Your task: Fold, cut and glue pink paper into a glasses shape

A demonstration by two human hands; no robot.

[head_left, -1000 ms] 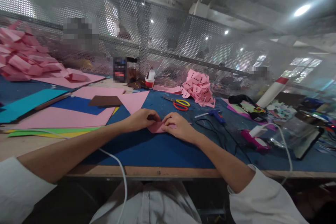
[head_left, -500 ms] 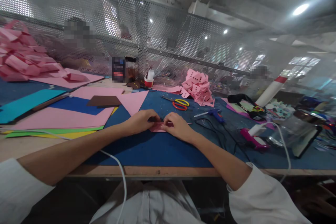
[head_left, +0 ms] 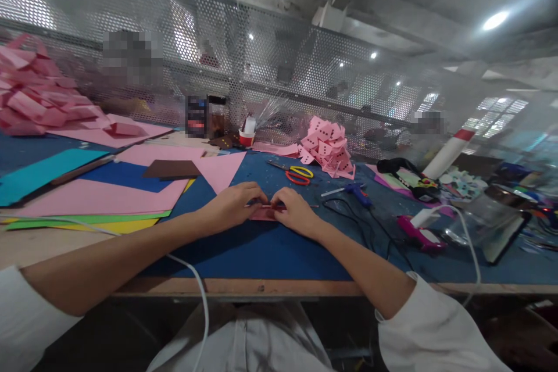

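Note:
My left hand [head_left: 233, 204] is closed, its fingertips pinching the far edge of a small piece of pink paper [head_left: 261, 215]. My right hand [head_left: 296, 212] grips the same edge, close beside the left fingertips. The paper rests on the blue table mat [head_left: 257, 256]. A thin stick [head_left: 315, 206] runs along that edge, and its tip pokes out beyond my right hand. How far the paper wraps round the stick is hidden by my fingers. Just past my hands lie scissors [head_left: 299, 174] with yellow and red handles.
Coloured sheets [head_left: 108, 195] lie to the left, below a large pink paper heap [head_left: 35, 93]. Punched pink pieces [head_left: 326, 145] are piled at the back. On the right are a blue glue gun [head_left: 360, 193] and a magenta power socket [head_left: 421, 235]. A white cable [head_left: 203, 290] crosses the front edge.
My left fingertips have shifted a little along the paper's far edge. The dark patch beside them has given way to pink. Both hands stay at the paper.

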